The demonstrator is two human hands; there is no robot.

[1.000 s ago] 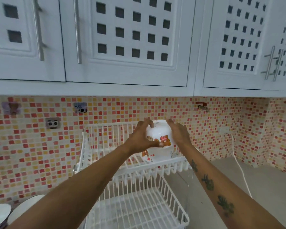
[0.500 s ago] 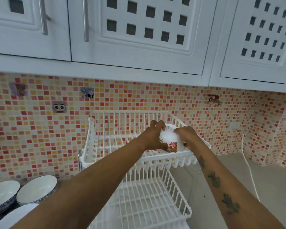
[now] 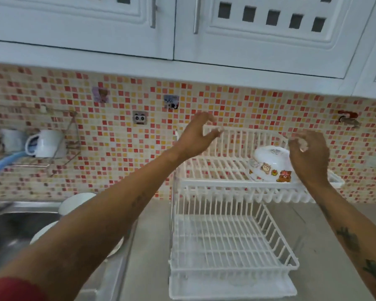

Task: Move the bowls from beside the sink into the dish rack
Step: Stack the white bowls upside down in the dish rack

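one bowl (image 3: 269,165) sits upside down in the rack (image 3: 226,170) top tier at 3 o'clock. left hand (image 3: 195,137) and right hand (image 3: 310,157): grip wide, empty. more bowls (image 3: 74,205) wait by the sink (image 3: 20,222) at 8 o'clock.

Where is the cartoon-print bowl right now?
The cartoon-print bowl sits upside down on the right end of the white dish rack's top tier, just left of the open right hand.
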